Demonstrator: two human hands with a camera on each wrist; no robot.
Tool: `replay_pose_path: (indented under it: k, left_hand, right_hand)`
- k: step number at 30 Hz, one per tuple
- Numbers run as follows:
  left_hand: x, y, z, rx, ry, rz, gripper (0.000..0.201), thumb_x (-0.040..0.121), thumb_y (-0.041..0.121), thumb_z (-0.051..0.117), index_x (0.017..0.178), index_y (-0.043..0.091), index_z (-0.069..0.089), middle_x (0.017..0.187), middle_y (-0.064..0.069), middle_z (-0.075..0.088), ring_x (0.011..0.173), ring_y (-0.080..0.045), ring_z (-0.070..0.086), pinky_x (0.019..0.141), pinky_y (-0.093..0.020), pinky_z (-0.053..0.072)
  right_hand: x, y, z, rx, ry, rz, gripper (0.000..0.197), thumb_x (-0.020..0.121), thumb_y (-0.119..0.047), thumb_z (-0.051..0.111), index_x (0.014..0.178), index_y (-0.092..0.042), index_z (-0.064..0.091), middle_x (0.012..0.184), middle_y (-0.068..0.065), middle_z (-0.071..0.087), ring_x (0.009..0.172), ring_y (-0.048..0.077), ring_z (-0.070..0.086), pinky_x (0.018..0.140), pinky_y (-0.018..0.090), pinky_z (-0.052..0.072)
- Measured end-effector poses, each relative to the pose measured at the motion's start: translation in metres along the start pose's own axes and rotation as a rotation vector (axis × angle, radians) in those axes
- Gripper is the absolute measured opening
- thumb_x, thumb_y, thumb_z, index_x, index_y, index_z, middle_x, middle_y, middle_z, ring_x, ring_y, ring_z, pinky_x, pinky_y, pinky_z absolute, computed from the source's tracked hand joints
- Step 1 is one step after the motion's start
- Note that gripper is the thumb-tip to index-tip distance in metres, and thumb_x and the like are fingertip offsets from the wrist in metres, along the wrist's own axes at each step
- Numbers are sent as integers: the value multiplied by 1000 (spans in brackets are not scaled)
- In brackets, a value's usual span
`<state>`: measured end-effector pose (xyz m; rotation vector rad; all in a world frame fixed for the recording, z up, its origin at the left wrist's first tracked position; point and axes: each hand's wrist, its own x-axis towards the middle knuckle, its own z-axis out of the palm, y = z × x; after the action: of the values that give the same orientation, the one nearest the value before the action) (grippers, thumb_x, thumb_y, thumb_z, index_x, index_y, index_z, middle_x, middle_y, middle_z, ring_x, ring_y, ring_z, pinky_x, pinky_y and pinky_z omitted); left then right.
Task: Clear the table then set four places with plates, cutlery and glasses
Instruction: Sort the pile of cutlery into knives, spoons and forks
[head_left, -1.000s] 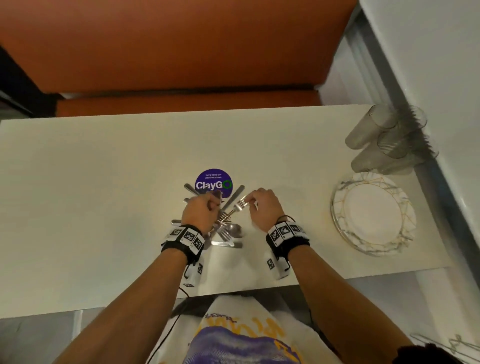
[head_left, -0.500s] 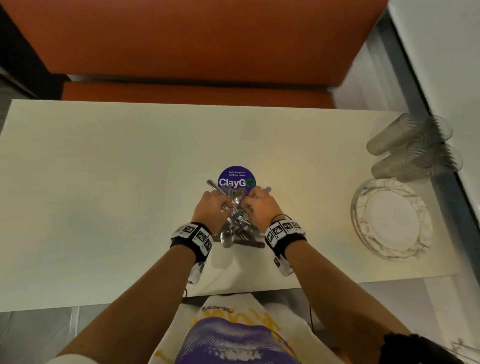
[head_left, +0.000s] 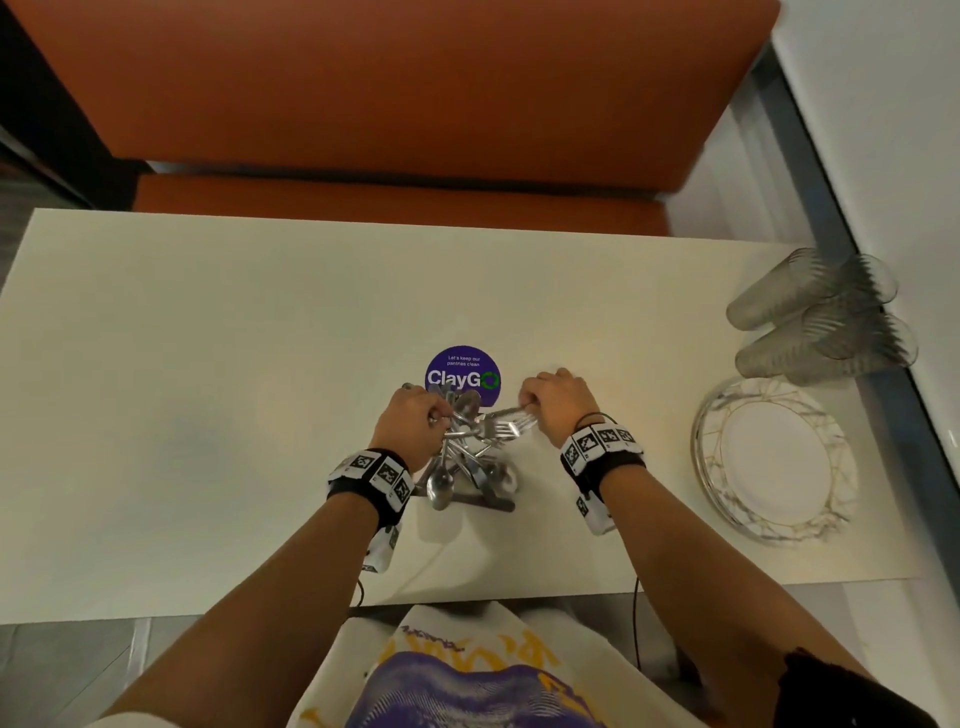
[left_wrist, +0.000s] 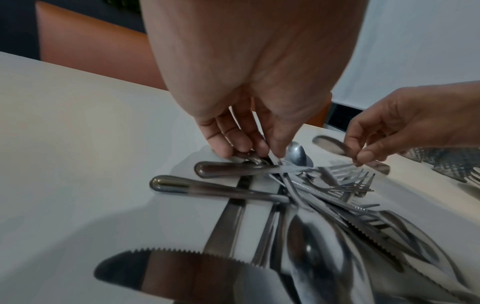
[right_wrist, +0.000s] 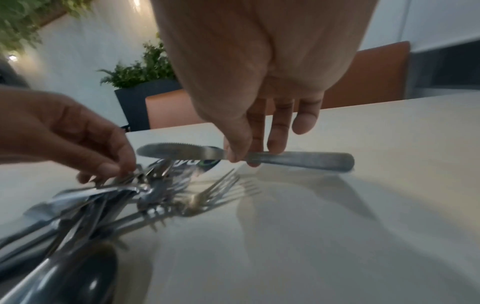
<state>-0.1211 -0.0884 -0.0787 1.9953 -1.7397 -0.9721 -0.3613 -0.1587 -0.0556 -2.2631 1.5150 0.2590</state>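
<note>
Cream table (head_left: 208, 389) with round purple sticker (head_left: 462, 371) mid-top, orange bench (head_left: 395, 88) behind, white wall on the right, potted plants (right_wrist: 137, 74) beyond; cutlery (head_left: 467, 462) heaped near the front edge, plates (head_left: 774, 457) and glasses (head_left: 815, 317) at right. Left hand (head_left: 410, 426) pinches pieces in the heap; right hand (right_wrist: 259, 102) pinches a knife (right_wrist: 259, 157) just above the table.

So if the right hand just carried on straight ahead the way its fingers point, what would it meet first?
The right hand, pinching a steel table knife clear of the pile, points down at the white tabletop. It would probably meet bare table first, just right of the purple round ClayGo sticker; depth is uncertain.
</note>
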Motion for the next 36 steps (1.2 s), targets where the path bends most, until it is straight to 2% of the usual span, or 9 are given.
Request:
replay_pose_path:
  k: [6,9,14,17,19,24,29,32,36]
  left_hand:
    - [3,12,-8,-107,95,-13,16,97,12,62,101,17,77,102,-2,72,89,-18,66,81,-37,59]
    - [5,25,-16,-267,100,-73,21,100,12,57,103,22,75,100,5,74,88,-11,69,77,-26,59]
    - [7,51,-32,-529,-6,-56,25,95,13,60,112,24,76,99,10,77,94,-2,71,77,-11,53]
    - [8,55,-39,-470,-97,-21,21,95,23,64,114,21,75,92,10,77,87,-4,71,76,-18,51]
    - [4,50,-43,-512,-75,-25,17,97,26,67,109,16,75,73,10,75,72,-3,70,71,-21,52]
    - [-14,40,-55,-685,-52,-45,15,102,21,65,98,9,73,64,-2,72,53,-14,66,53,-25,52]
    - [-10,23,-55,-636,-44,-23,20,104,26,59,98,16,75,58,6,59,52,-18,53,62,-45,55]
    - [-12,20,-51,-714,-89,-80,24,104,23,54,98,21,76,58,8,53,52,-16,45,58,-37,43]
    - [-22,29,-51,-835,-148,-159,32,109,14,44,107,2,74,62,-1,53,47,-13,43,46,-24,36]
  right_hand:
    - [-3,14,-16,230,175,118,12,93,-13,60,91,-24,64,92,-1,69,91,25,53,81,38,48]
    - [-1,-4,-30,406,260,126,13,92,-22,66,89,-34,63,90,-2,67,88,17,54,74,29,43]
    - [2,-61,-53,668,373,103,6,84,-22,76,90,-21,74,81,-9,71,79,8,66,72,17,51]
    - [3,-89,-54,900,377,176,10,83,-18,79,92,-16,75,84,-2,75,76,9,71,65,16,55]
    - [2,-101,-53,995,372,208,10,84,-17,79,93,-15,75,83,-1,76,73,10,73,61,16,55]
    - [2,-114,-47,1044,395,247,7,84,-19,79,89,-20,74,84,-3,77,78,8,73,77,24,60]
    - [2,-120,-44,1137,365,204,10,90,-13,72,95,-21,74,91,1,78,86,13,75,85,35,61]
    - [-1,-119,-41,1286,325,190,18,93,-11,68,109,-16,74,95,4,79,90,17,76,85,33,61]
    - [-8,-119,-36,1359,308,202,20,88,-11,74,108,-12,76,92,7,79,89,19,76,76,28,59]
